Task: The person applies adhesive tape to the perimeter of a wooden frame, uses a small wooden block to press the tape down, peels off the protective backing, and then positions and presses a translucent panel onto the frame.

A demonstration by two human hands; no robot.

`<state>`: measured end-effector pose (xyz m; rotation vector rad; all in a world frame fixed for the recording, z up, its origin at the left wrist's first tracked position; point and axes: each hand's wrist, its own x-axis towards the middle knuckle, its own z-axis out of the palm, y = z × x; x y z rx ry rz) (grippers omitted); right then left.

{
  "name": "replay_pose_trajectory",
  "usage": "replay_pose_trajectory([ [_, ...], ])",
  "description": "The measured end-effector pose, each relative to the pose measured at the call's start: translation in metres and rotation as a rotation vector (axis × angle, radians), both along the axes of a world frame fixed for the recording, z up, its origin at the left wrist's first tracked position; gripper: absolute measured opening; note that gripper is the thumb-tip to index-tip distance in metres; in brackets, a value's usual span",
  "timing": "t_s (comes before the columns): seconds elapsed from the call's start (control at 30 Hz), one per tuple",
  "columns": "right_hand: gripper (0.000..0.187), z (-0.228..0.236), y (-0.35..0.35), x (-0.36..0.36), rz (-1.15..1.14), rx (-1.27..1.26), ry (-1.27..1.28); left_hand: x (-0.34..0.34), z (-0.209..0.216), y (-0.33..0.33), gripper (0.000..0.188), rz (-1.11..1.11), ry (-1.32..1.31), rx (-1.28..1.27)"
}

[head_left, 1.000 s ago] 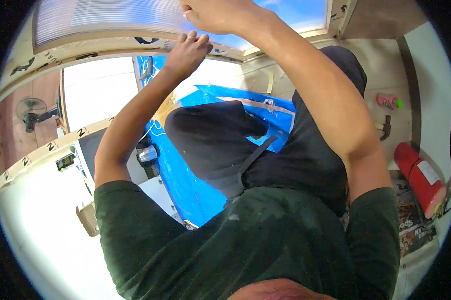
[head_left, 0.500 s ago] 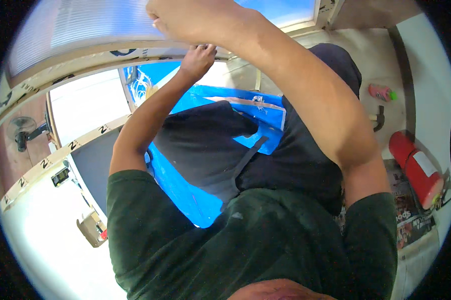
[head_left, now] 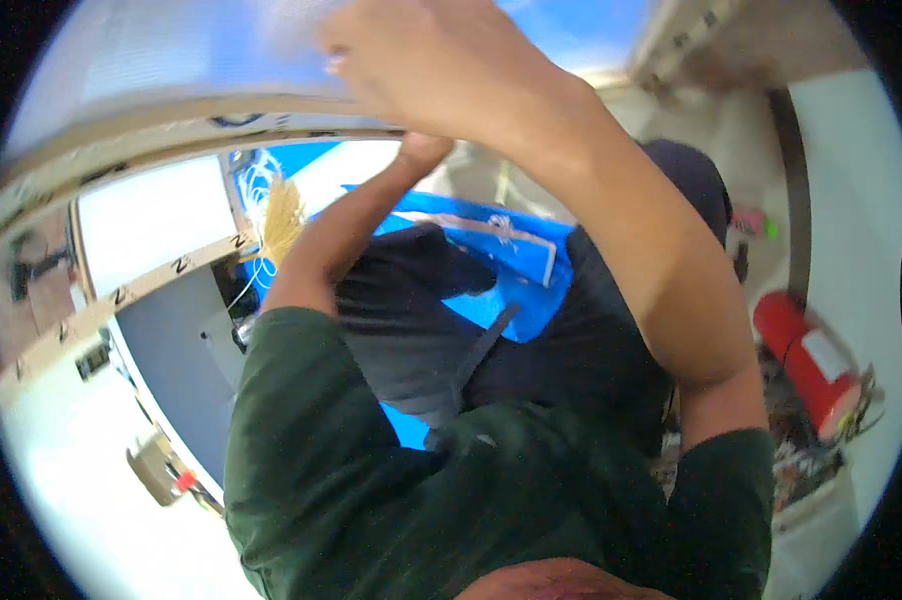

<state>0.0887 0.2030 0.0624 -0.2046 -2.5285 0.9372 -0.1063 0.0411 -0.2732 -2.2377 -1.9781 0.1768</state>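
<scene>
In front of me stands a translucent ribbed panel [head_left: 171,75] in a wooden frame [head_left: 171,125]. My right hand [head_left: 396,60] is raised before the panel, blurred by motion. Its fingers are curled, and whatever they hold, if anything, is hidden from view. Just below it, my left hand [head_left: 426,150] is at the frame's lower edge. The right hand and wrist cover most of the left fingers, so their grip does not show. Under my legs lies a blue plastic sheet [head_left: 536,320].
A straw brush or broom [head_left: 281,220] and white cords [head_left: 261,180] are beyond my left forearm. Farther left are a fan [head_left: 36,265] and an open cardboard box [head_left: 151,470]. At right are a red fire extinguisher [head_left: 806,365] and a pink bottle [head_left: 749,221] with a green cap.
The whole view has shifted, bringing the straw brush into sight. Both hands appear farther right and slightly lower, and the left fingers are now more covered by the right arm.
</scene>
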Motion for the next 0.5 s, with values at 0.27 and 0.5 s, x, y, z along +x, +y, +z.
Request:
replay_pose_trajectory([
  [0.27, 0.020, -0.032, -0.038, -0.038, 0.006, -0.128, 0.117, 0.058, 0.071, -0.018, 0.021, -0.214, 0.051, -0.728],
  [0.5, 0.025, -0.016, -0.089, -0.096, -0.020, -0.310, 0.416, 0.119, 0.188, -0.066, 0.029, -0.053, -0.282, -0.672],
])
